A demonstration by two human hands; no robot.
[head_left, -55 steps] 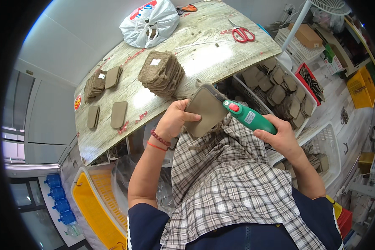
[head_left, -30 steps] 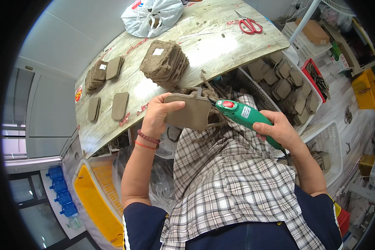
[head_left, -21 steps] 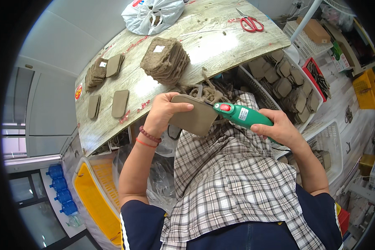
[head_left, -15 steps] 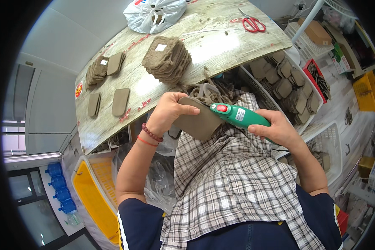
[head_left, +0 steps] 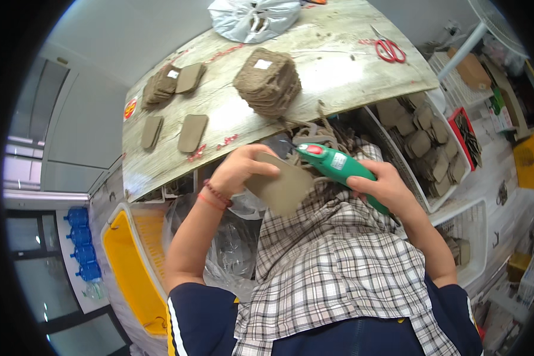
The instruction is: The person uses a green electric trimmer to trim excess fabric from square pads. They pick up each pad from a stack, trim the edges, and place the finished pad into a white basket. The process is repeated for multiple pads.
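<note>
Pinched between thumb and fingers of my left hand (head_left: 241,170) is a flat brown pad (head_left: 283,188) with rounded corners, its face turned up over my lap. My right hand (head_left: 381,184) grips a green handheld electric cutter (head_left: 341,166) with a red switch. The cutter's tip points left, above the pad's far right edge and slightly apart from it. Brown trimmed strips (head_left: 314,132) lie tangled beneath the table edge, just beyond the tool. On the table stands a tall stack of rough-edged brown pads (head_left: 267,83), nearest to both hands.
Smaller pad piles (head_left: 160,86) and a smooth pad (head_left: 193,133) lie on the table's left side. Red-handled scissors (head_left: 390,50) and a white plastic bag (head_left: 255,21) sit farther back. A white crate (head_left: 457,139) of pads is at right, a yellow bin (head_left: 127,267) at left.
The cutter's tip has come away from the pad's edge. My left hand has lowered and tilted the pad a little. The whole view has shifted, so the table appears farther right.
</note>
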